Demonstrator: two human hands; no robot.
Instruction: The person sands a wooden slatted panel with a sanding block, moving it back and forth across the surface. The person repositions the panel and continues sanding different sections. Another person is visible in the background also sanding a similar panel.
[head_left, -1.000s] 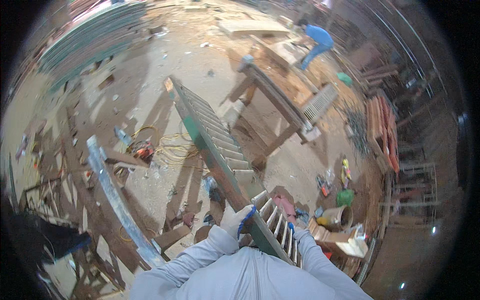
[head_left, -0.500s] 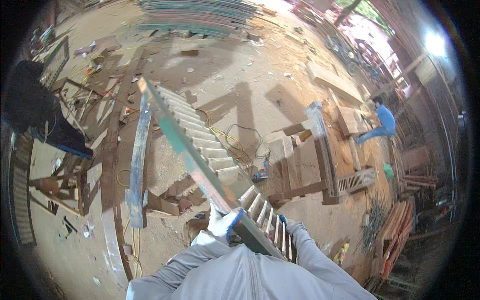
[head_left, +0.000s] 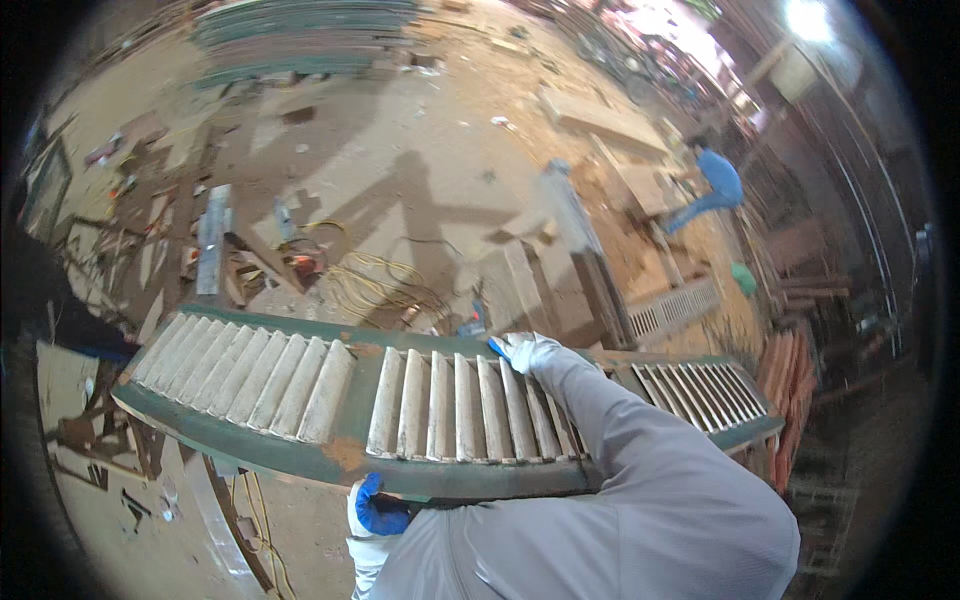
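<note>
A long louvered shutter stretches across in front of me, its slatted face turned up. The frame is worn dark green with bare brown patches, and its pale slats sit in separate panels. My left hand, in a white and blue work glove, is closed on the near edge, left of my body. On the far edge, right of the middle, my right hand grips the frame in a similar glove. The right forearm crosses over the slats and hides part of them. Fingers under the frame are hidden.
Beyond the shutter lie a coiled yellow cable, a power tool and a wooden trestle. A co-worker in blue bends over timber at the right. Another person in dark clothing stands at the left. Stacked boards lie far back.
The shutter has swung from a steep, edge-up slant to lying crosswise with its slats upward. My right arm now reaches across it to the far edge. The view has shifted too.
</note>
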